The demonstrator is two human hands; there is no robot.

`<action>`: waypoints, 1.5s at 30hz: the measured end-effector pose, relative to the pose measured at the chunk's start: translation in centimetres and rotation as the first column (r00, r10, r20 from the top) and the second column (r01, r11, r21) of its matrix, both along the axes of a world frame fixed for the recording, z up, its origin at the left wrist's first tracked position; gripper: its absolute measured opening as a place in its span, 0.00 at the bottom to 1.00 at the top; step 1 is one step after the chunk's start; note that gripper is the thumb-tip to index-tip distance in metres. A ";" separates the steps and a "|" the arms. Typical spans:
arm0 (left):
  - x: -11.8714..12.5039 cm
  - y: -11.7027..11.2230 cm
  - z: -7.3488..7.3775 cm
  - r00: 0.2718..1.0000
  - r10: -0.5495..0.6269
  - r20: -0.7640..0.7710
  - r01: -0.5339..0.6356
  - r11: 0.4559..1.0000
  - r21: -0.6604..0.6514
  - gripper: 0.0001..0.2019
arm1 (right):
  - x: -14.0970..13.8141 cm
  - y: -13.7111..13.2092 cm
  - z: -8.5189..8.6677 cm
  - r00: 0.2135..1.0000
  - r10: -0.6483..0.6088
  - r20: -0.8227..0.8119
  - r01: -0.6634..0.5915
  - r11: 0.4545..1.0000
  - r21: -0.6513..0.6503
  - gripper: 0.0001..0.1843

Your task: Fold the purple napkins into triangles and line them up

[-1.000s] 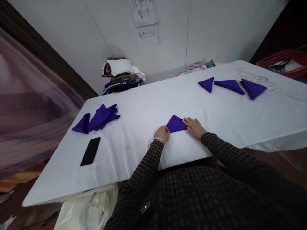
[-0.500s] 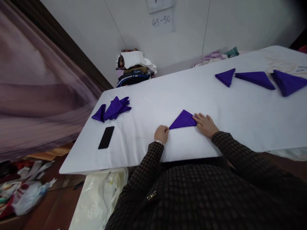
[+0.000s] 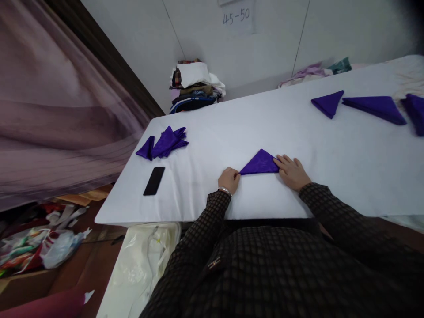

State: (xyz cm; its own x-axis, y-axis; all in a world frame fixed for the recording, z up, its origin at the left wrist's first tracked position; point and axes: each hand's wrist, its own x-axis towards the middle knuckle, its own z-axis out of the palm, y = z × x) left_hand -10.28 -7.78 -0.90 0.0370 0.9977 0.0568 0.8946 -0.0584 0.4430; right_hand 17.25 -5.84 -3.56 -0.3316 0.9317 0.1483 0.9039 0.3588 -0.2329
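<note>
A purple cloth [image 3: 260, 162], folded into a triangle, lies on the white-covered table [image 3: 212, 132] in front of me. My left hand [image 3: 229, 179] pinches its left corner between thumb and fingers, with a bracelet at the wrist. Spread fingers of my right hand [image 3: 293, 171] lie flat on the cloth's right end and hide that corner.
Several purple cloths [image 3: 168, 142] lie bunched at the left, behind a black phone [image 3: 154, 180]. More folded purple cloths [image 3: 327, 104] lie at the back right. A stack of clothes [image 3: 195, 88] stands by the wall. White plastic [image 3: 132, 269] sits below the table's edge.
The view has shifted slightly left, so things appear farther right. Both hands keep their places on the purple cloth, with no clear change in its fold.
</note>
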 end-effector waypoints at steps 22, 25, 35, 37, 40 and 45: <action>8.4 3.7 0.9 0.844 -0.489 -0.219 0.517 0.852 0.090 0.26 | -0.7 0.0 0.8 1.000 -0.007 0.023 0.007 1.000 -0.028 0.31; 9.8 4.2 -0.2 0.826 -0.494 -0.271 0.511 0.859 -0.008 0.31 | -0.4 0.0 0.6 1.000 0.009 0.026 -0.009 1.000 -0.011 0.31; 9.5 4.3 -0.4 0.819 -0.496 -0.290 0.506 0.861 -0.043 0.33 | 3.2 -2.8 0.7 0.996 -0.029 0.088 0.032 0.999 -0.034 0.29; 9.6 4.3 -0.3 0.817 -0.499 -0.290 0.507 0.860 -0.053 0.34 | 4.3 -3.5 0.8 0.995 -0.061 0.083 0.065 0.997 -0.049 0.29; 9.6 4.4 -0.3 0.813 -0.502 -0.295 0.508 0.859 -0.065 0.34 | 6.2 -4.8 0.9 0.990 -0.135 0.041 0.138 0.987 -0.079 0.30; 9.6 4.5 -0.4 0.810 -0.508 -0.294 0.515 0.855 -0.059 0.33 | 6.9 -6.0 1.5 0.970 -0.239 -0.048 0.232 0.966 -0.110 0.30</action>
State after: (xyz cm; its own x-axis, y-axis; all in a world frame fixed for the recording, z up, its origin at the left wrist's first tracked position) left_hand -0.73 -3.26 -1.32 0.5596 0.8286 -0.0158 0.8190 -0.5500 0.1636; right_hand 24.12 -11.80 -2.11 -0.0943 0.9937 0.0610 0.9430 0.1088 -0.3145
